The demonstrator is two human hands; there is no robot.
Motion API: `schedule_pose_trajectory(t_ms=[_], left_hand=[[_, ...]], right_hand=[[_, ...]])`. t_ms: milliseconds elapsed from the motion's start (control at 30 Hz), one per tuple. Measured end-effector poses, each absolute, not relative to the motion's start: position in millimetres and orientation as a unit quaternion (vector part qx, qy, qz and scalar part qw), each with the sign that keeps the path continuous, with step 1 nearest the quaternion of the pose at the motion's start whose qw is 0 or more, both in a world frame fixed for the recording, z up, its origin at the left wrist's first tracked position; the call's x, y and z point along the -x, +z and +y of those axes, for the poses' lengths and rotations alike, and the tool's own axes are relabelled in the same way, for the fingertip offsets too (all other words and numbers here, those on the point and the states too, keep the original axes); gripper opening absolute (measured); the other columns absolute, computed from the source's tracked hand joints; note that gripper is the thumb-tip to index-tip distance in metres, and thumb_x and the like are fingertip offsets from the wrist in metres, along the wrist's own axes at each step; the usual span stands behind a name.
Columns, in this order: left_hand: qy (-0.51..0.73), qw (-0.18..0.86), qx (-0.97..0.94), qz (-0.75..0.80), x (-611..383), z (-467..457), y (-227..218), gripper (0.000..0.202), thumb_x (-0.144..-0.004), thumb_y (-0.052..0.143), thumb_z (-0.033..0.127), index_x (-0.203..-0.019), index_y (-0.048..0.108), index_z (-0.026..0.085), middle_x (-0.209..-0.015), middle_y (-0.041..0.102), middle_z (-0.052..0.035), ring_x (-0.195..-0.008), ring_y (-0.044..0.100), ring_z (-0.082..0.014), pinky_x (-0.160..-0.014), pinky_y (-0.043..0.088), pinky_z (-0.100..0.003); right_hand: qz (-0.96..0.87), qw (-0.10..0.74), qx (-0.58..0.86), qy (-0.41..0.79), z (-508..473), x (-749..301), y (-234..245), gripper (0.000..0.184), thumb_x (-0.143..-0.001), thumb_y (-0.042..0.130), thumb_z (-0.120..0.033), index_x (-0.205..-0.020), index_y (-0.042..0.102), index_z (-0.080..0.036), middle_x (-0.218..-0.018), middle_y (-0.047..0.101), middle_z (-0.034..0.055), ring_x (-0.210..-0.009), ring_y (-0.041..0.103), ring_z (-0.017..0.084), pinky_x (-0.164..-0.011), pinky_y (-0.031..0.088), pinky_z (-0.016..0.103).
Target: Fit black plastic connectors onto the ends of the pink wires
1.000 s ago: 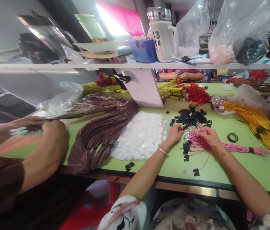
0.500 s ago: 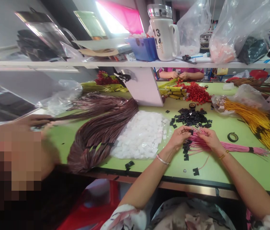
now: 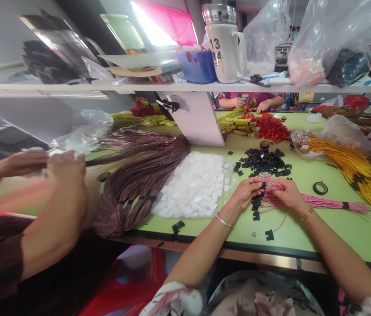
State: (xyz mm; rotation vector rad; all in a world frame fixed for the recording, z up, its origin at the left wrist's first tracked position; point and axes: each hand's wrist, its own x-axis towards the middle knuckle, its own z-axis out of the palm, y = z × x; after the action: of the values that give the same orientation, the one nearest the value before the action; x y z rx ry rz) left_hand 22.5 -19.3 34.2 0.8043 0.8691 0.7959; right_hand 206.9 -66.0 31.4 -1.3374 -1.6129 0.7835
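My right hand (image 3: 289, 194) is closed around a bundle of pink wires (image 3: 325, 202) near their metal-tipped ends. Close beside those tips, my left hand (image 3: 247, 191) pinches a small black connector housing (image 3: 263, 185) between thumb and fingers. Several black housings on pink wires (image 3: 256, 215) hang or lie below my hands. Nearer the table edge lies one black housing (image 3: 269, 235) with a pink wire leading from it. Behind my hands spreads a pile of loose black housings (image 3: 264, 160).
A bag of white connectors (image 3: 192, 186) and brown wires (image 3: 142, 188) lie left. Yellow wires (image 3: 359, 162) and a black tape roll (image 3: 320, 188) lie right. A co-worker's blurred hands (image 3: 65, 164) work at far left; another person's hand (image 3: 264, 105) is across, by red connectors (image 3: 271, 127).
My left hand has shifted slightly down at the wire tips. The left co-worker's hands have come together over the brown wires. The person opposite has moved one hand to the red pile.
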Motion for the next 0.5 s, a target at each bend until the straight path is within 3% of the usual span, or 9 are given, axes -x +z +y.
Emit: schedule_pose_trajectory(t_ms=[233,500], left_hand=[[0.348,0.712,-0.423,0.439,-28,-18,23,0.012,-0.069,0.075,0.010,-0.067,0.063,0.011,-0.054,0.059,0.0021,-0.041,0.049,-0.0046,-0.041,0.037,-0.017],[0.363,0.725,-0.379,0.446,-30,-20,22,0.008,-0.069,0.072,0.007,-0.068,0.065,0.009,-0.059,0.063,-0.0012,-0.045,0.052,-0.0052,-0.045,0.038,-0.017]], right_hand=[[-0.729,0.381,0.511,0.249,-70,-206,28,0.015,-0.065,0.060,-0.013,-0.057,0.054,-0.024,-0.054,0.050,-0.0017,-0.053,0.037,0.015,-0.056,0.028,0.029],[-0.713,0.395,0.496,0.299,-65,-208,21,0.019,-0.072,0.055,-0.012,-0.059,0.049,-0.023,-0.057,0.047,-0.0022,-0.056,0.036,0.015,-0.057,0.027,0.029]])
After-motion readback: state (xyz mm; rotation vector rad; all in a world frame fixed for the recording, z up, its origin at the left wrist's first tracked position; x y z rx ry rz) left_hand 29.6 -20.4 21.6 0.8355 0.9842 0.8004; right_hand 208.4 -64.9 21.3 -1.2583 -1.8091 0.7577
